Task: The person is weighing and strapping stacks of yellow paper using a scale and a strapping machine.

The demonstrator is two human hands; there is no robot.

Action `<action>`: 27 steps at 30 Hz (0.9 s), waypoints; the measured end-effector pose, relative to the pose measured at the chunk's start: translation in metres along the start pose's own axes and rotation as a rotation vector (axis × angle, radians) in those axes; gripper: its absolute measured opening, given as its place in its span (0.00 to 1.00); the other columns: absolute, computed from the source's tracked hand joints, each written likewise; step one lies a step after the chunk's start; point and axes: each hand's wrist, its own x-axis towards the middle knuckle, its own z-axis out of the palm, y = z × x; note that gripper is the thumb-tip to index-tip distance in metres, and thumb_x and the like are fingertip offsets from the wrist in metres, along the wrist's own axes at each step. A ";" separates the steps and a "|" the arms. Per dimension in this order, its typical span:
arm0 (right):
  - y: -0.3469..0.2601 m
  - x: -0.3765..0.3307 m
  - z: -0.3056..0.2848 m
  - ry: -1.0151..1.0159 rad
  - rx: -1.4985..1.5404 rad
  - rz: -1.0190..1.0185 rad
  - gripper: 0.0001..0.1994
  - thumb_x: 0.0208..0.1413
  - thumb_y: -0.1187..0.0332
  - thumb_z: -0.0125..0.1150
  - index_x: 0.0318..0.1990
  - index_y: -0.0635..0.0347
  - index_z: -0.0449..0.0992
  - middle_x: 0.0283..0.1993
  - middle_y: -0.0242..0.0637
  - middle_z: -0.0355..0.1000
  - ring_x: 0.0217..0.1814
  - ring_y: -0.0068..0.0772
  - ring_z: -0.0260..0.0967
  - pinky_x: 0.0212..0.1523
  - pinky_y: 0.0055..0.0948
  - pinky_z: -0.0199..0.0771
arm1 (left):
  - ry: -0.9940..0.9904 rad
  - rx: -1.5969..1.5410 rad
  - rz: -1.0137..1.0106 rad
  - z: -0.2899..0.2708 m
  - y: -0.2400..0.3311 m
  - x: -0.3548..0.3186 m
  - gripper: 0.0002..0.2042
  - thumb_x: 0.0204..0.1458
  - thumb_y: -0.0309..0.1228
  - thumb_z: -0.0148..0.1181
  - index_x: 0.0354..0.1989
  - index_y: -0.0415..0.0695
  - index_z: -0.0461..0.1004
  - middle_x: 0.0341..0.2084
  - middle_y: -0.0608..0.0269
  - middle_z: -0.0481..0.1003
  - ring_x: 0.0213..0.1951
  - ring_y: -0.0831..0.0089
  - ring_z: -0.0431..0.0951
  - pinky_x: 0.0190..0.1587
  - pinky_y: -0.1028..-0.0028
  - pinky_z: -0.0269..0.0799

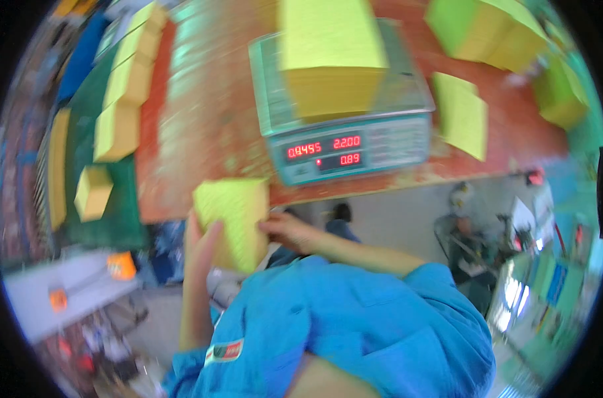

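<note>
Between my two hands is a thick stack of yellow paper, held at the front edge of the red table. My left hand grips its left side, thumb lying over the top face. On the right side, the fingers of my right hand are closed against the stack's edge. Beyond it stands a teal weighing scale with a lit red display. A taller yellow paper stack rests on the scale's pan. Motion blurs the picture a little.
Several yellow stacks line a green surface on the left, with one small block apart. Loose yellow sheets lie right of the scale on the red table. More stacks stand at the far right. A person is off to the right.
</note>
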 end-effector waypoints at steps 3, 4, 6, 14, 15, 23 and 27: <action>-0.017 -0.002 0.029 0.028 -0.253 -0.126 0.34 0.54 0.50 0.63 0.62 0.63 0.64 0.56 0.42 0.70 0.57 0.37 0.69 0.56 0.38 0.69 | 0.061 -0.359 -0.004 -0.008 -0.003 -0.011 0.34 0.58 0.24 0.51 0.71 0.43 0.43 0.66 0.53 0.57 0.63 0.62 0.63 0.62 0.64 0.63; -0.028 -0.003 0.032 0.079 -0.267 -0.157 0.34 0.54 0.50 0.63 0.62 0.63 0.64 0.56 0.42 0.70 0.57 0.37 0.69 0.56 0.38 0.69 | 0.035 -0.458 0.026 -0.006 -0.006 -0.003 0.33 0.59 0.26 0.51 0.72 0.43 0.42 0.67 0.53 0.55 0.64 0.61 0.61 0.62 0.63 0.64; -0.053 0.002 0.057 0.181 -0.784 -0.415 0.35 0.52 0.47 0.63 0.57 0.69 0.67 0.51 0.50 0.73 0.53 0.44 0.72 0.52 0.39 0.72 | 0.050 -0.610 0.098 -0.010 -0.011 0.009 0.34 0.61 0.34 0.53 0.71 0.43 0.44 0.66 0.54 0.56 0.64 0.61 0.62 0.62 0.62 0.64; -0.100 0.054 0.101 0.613 -1.498 -0.263 0.32 0.49 0.42 0.60 0.40 0.71 0.73 0.42 0.57 0.73 0.48 0.54 0.72 0.47 0.45 0.71 | 0.009 -0.245 0.468 -0.033 -0.075 0.086 0.33 0.58 0.46 0.56 0.66 0.39 0.55 0.60 0.56 0.64 0.59 0.65 0.66 0.60 0.66 0.65; -0.100 0.059 0.099 0.626 -1.549 -0.283 0.31 0.49 0.43 0.61 0.40 0.70 0.74 0.42 0.55 0.74 0.48 0.53 0.72 0.47 0.45 0.71 | -0.039 -0.311 0.510 -0.036 -0.074 0.084 0.30 0.59 0.45 0.54 0.65 0.39 0.58 0.58 0.56 0.65 0.59 0.66 0.67 0.59 0.67 0.65; -0.111 0.046 0.114 0.733 -1.455 -0.303 0.31 0.50 0.45 0.62 0.49 0.67 0.74 0.44 0.55 0.75 0.48 0.52 0.73 0.47 0.42 0.72 | -0.026 -0.221 0.387 -0.046 -0.046 0.090 0.23 0.64 0.40 0.47 0.59 0.35 0.65 0.51 0.54 0.69 0.51 0.69 0.70 0.53 0.70 0.67; -0.104 0.053 0.109 0.684 -1.414 -0.288 0.34 0.51 0.46 0.62 0.54 0.68 0.70 0.43 0.54 0.76 0.46 0.49 0.75 0.46 0.40 0.72 | -0.109 -0.237 0.398 -0.049 -0.033 0.084 0.24 0.62 0.39 0.49 0.61 0.34 0.63 0.54 0.51 0.69 0.53 0.68 0.70 0.56 0.71 0.65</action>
